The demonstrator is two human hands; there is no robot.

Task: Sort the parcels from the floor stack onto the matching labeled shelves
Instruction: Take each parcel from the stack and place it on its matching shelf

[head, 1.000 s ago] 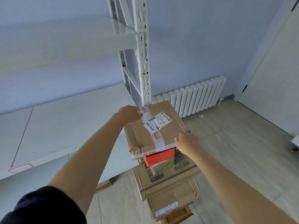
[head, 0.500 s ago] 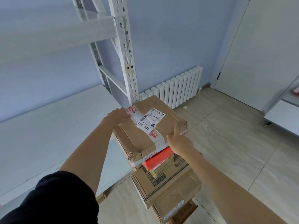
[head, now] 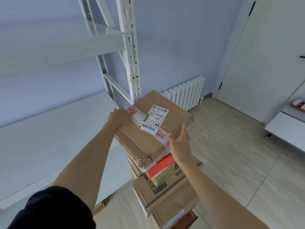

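The top parcel (head: 155, 126) has been raised and tilted since a second ago: its far end now sits higher against the white upright (head: 130, 52) of the shelving, and more of the red packet (head: 160, 166) beneath it is exposed. The lift off the floor stack is therefore judged to be under way, with placement on a shelf not yet done.

The left hand (head: 119, 115) is curled over the far left edge of the top parcel, on the taped seam. The right hand (head: 179, 142) is held against the near right edge with fingers straight and the thumb spread (an open, pressing contact and not a wrap). The parcel is thus clamped between the two hands, just in front of the upright.

Counted items:
- Top parcel with a white shipping label (head: 154, 119): one.
- Red packet below it: one.
- Brown cartons (head: 163, 194) lower in the stack: at least three (the lowest layers are partly hidden).
- Shelf boards left of the upright: two, an upper board (head: 62, 47) and a lower board (head: 49, 134).
- Radiator (head: 186, 91) behind the parcel: one.

No shelf label can be read beside the upright.
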